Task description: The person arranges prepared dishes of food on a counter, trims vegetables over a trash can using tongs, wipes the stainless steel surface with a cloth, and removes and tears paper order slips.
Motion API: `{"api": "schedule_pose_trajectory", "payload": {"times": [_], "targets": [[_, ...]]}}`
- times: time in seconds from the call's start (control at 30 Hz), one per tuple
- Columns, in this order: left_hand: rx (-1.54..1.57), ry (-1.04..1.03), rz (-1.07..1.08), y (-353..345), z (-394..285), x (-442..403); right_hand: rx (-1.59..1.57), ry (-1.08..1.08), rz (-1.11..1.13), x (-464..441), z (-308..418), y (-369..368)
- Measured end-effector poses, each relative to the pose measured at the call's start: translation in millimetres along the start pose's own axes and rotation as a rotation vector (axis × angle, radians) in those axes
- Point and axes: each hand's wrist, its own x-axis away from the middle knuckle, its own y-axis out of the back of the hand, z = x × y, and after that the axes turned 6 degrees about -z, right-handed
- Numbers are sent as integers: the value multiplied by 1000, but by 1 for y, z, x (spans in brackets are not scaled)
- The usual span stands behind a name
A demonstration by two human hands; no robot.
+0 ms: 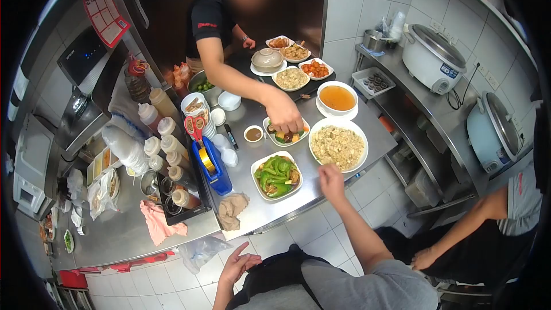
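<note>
My right hand [331, 182] is closed, just off the near rim of a white plate of fried rice [337, 144]; whatever its curled fingers hold, if anything, is hidden. Low in front of my body, my left hand [238, 265] has its fingers apart and holds nothing. Between my hands and the far side sits a square white dish of green peppers [276, 177]. Beyond that, a co-worker's hand [284, 113] reaches down over a smaller dish of mixed vegetables [285, 136]. A bowl of orange-brown soup [337, 98] stands behind the rice.
A small sauce cup [253, 134], blue tape dispenser [211, 166] and crumpled brown cloth [233, 211] lie left of the dishes. Sauce bottles [172, 144] crowd further left. A dark tray [310, 87] carries several dishes at the back. Another person's arm [459, 232] is at right.
</note>
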Motion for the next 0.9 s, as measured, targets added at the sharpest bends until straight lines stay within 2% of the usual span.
{"api": "schedule_pose_trajectory", "payload": {"times": [0.1, 0.2, 0.27, 0.33, 0.4, 0.43, 0.47, 0.5, 0.53, 0.57, 0.6, 0.63, 0.67, 0.73, 0.77, 0.83, 0.9], "targets": [[-108, 2, -119, 28, 20, 4, -8, -90, 11, -25, 3, 7], [-114, 18, -270, 54, 45, 8, 228, 265, 56, -37, 6, 5], [-155, -5, -413, 81, 77, 11, 197, 334, 47, -41, 12, -6], [-173, -4, -590, 118, 113, 24, -30, 146, 62, -44, 46, -27], [-191, 38, -734, 151, 151, 41, -199, 191, 183, -47, 103, -50], [-280, 89, -871, 161, 168, 54, -269, 211, 234, -46, 136, -58], [-243, 118, -858, 185, 194, 65, -351, 238, 331, -45, 172, -67], [-1174, -90, -658, 207, 217, 83, -429, 262, 425, -43, 209, -77], [-481, 83, -869, 228, 249, 86, -512, 297, 541, -43, 247, -85], [-290, 87, -793, 223, 247, 105, -588, 329, 655, -41, 280, -95], [-519, 82, -842, 227, 257, 114, -615, 434, 731, -37, 302, -115], [-1044, 234, -732, 226, 254, 120, -643, 547, 803, -32, 323, -138], [-1020, 302, -830, 226, 253, 121, -654, 641, 839, -25, 342, -161], [-625, 262, -1069, 210, 227, 130, -662, 850, 896, -22, 384, -195], [-658, 271, -1067, 224, 225, 125, -648, 866, 926, -23, 406, -208], [-388, -64, -1258, 215, 189, 127, -715, 930, 912, -42, 463, -224], [-365, -210, -1354, 232, 155, 121, -782, 1044, 763, -73, 524, -252]]}}
